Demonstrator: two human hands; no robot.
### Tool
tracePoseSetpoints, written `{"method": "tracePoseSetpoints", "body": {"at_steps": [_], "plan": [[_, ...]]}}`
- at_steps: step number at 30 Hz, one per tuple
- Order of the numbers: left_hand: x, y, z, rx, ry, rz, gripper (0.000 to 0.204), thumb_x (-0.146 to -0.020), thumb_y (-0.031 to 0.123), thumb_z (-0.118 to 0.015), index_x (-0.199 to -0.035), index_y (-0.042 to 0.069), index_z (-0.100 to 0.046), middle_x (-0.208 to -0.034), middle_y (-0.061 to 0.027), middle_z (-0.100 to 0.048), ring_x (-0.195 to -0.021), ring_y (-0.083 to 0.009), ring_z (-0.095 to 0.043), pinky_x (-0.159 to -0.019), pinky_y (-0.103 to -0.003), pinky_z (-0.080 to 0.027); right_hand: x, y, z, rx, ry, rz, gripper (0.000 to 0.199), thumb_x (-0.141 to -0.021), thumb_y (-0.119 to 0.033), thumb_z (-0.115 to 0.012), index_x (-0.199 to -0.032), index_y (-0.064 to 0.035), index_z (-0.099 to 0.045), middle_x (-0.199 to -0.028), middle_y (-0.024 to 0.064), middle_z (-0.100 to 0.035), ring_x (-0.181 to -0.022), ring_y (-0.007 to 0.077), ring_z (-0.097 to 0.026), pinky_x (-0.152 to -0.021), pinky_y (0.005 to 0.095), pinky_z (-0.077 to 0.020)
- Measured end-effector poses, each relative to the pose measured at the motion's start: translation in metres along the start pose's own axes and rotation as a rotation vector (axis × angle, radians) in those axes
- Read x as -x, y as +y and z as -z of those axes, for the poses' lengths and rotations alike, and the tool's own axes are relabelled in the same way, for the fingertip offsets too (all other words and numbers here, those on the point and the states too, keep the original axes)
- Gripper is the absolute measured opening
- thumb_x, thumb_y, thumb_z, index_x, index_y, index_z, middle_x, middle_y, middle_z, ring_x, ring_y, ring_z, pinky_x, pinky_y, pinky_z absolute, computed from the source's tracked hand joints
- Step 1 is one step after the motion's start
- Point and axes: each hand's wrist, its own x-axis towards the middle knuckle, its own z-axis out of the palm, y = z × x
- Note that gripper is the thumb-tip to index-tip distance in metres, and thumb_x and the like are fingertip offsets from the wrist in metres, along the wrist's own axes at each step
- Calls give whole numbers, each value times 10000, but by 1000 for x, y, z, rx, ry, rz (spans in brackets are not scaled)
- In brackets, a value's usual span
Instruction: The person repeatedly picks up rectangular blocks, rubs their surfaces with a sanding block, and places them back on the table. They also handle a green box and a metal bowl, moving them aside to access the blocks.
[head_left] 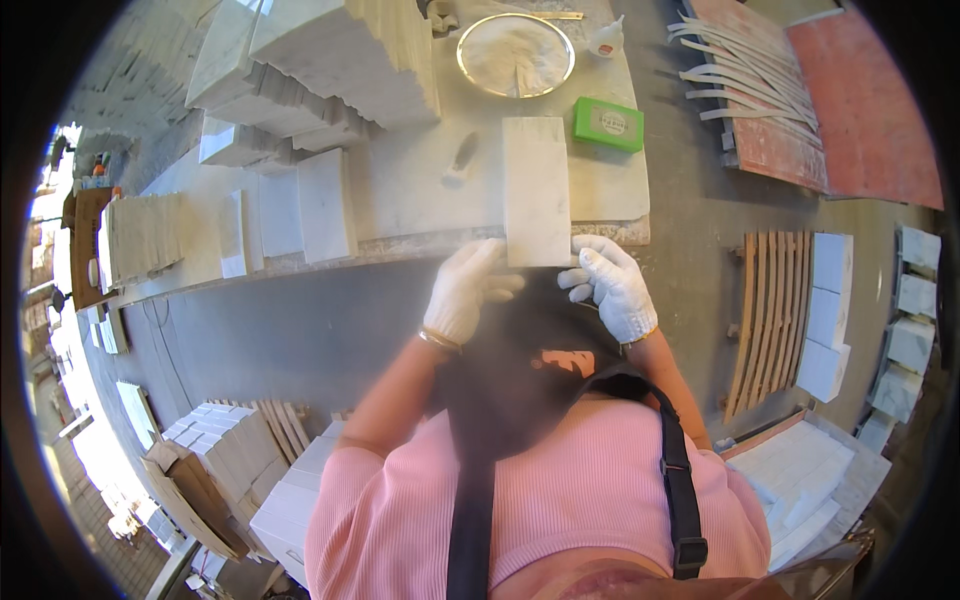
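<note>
A pale, grey-veined rectangular marble tile (537, 190) lies lengthwise on the worktable, its near end jutting past the front edge. At its near left side is my left hand (463, 290) in a white knit glove, upper fingertips against the edge and the other fingers lower down. My right hand (612, 285), gloved alike, pinches at the near right side with its lower fingers curled. How firmly either hand grips is hard to see. Beside the tile's far right is a green block-shaped box (608, 124). To its left lies a brush (461, 160).
The stone-topped worktable (400, 190) carries tall stacks of marble tiles (320, 70) at left and a round tray of white powder (515, 55) at the back. A red board with white strips (755, 100) stands right, above a slatted wooden pallet (768, 320). Boxes (225, 460) stand behind me.
</note>
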Motion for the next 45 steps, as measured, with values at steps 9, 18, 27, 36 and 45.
{"method": "tracePoseSetpoints", "body": {"at_steps": [9, 18, 27, 36, 45], "plan": [[-4, 2, 2, -247, -120, -24, 420, -937, 335, -711, -1181, 2, -637, -985, -48, -712, -821, -124, -673, -713, -244, -512, -4, -1, -2, 184, -68, 31, 312, -889, -115, -742, -1147, 13, -623, -898, 74, -682, -709, 119, -608, -629, 251, -486], [1, -15, -3, 3, -189, -115, 436, -922, 135, -714, -1301, -42, -592, -1227, -88, -667, -1065, -142, -626, -941, -301, -498, 18, 15, 13, 349, -124, 89, 359, -849, -89, -765, -1168, 11, -633, -1047, 80, -698, -931, 151, -655, -826, 299, -542], [14, 2, 2, -134, -229, -124, 436, -906, 114, -710, -1294, -52, -598, -1230, -97, -667, -1083, -157, -621, -972, -320, -488, 12, 3, 9, 401, -159, 156, 276, -850, -52, -759, -1093, -2, -638, -988, 61, -701, -881, 125, -650, -801, 279, -535], [41, 26, 55, -278, 86, -233, 447, -916, 217, -708, -1270, -46, -630, -1156, -77, -690, -1050, -143, -614, -942, -295, -481, -5, -24, 3, 385, 77, 341, 167, -980, -160, -630, -1072, -21, -644, -870, 83, -696, -691, 136, -633, -634, 258, -502], [51, 88, 165, -387, 486, -431, 436, -938, 273, -669, -1246, -35, -658, -961, 1, -646, -853, -69, -556, -761, -231, -457, -4, -12, 27, 342, 68, 271, 187, -967, -169, -650, -1090, -28, -662, -894, 79, -706, -743, 142, -652, -671, 270, -510]]}}
